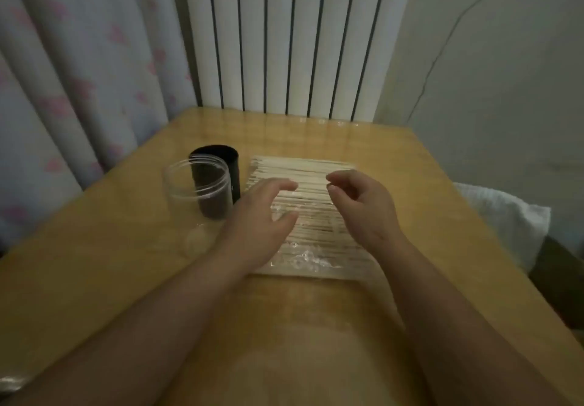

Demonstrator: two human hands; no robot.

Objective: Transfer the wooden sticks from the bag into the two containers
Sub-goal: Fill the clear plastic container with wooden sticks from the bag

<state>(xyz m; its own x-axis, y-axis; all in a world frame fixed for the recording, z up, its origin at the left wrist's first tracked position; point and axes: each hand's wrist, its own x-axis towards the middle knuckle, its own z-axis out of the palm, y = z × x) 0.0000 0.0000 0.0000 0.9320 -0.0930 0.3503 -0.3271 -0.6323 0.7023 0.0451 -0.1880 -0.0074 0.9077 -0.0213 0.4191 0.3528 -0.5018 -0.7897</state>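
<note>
Wooden sticks (303,171) lie flat in a clear bag (303,258) in the middle of the desk (126,247). The left grip (262,216) hangs over the bag's 9 o'clock side, fingers apart, holding nothing. The right grip (363,206) is over the 3 o'clock side, fingers curled. It is blurry, so I cannot tell if it pinches the bag. At the bag's 9 o'clock stands a clear container (177,184), partly hiding a black container (218,155).
</note>
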